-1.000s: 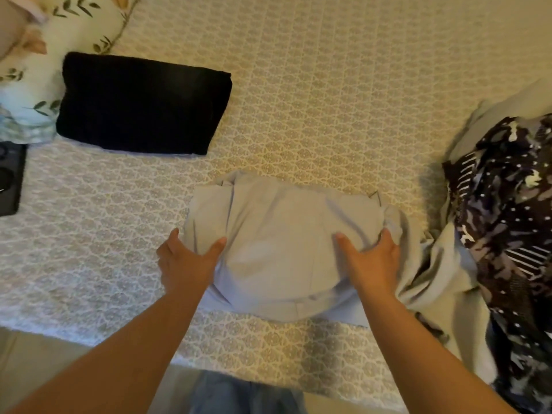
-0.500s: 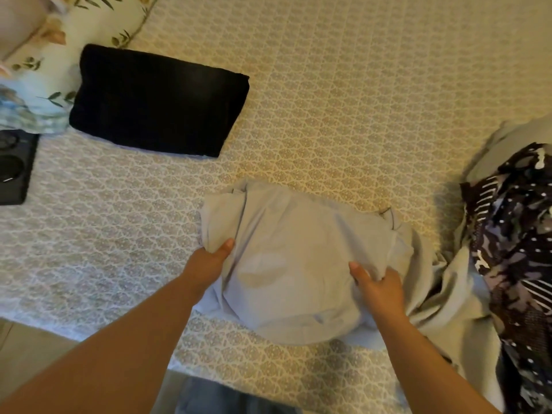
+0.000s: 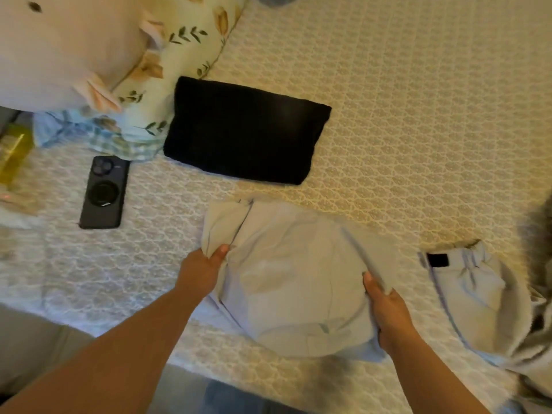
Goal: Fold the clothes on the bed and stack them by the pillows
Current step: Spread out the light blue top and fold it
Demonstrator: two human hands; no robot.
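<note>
A folded pale grey garment point(image 3: 289, 273) lies near the front edge of the bed. My left hand point(image 3: 203, 270) pinches its left edge, thumb on top. My right hand point(image 3: 385, 306) grips its right edge, fingers tucked under the fold. Just beyond it, a folded black garment point(image 3: 245, 130) rests flat against the floral pillow point(image 3: 179, 52). At the right lies another light grey garment point(image 3: 484, 297), unfolded, with a black patch on it.
A pale plush toy point(image 3: 59, 46) leans on the pillow at the top left. A black phone point(image 3: 104, 192) lies face down left of the grey garment. A dark blurred heap point(image 3: 537, 240) shows at the right edge. The patterned bedspread point(image 3: 403, 100) stretches far and right.
Both hands closed on the grey garment's sides and carried it left, away from the clothes heap. The view swung left, bringing the phone and plush toy into sight.
</note>
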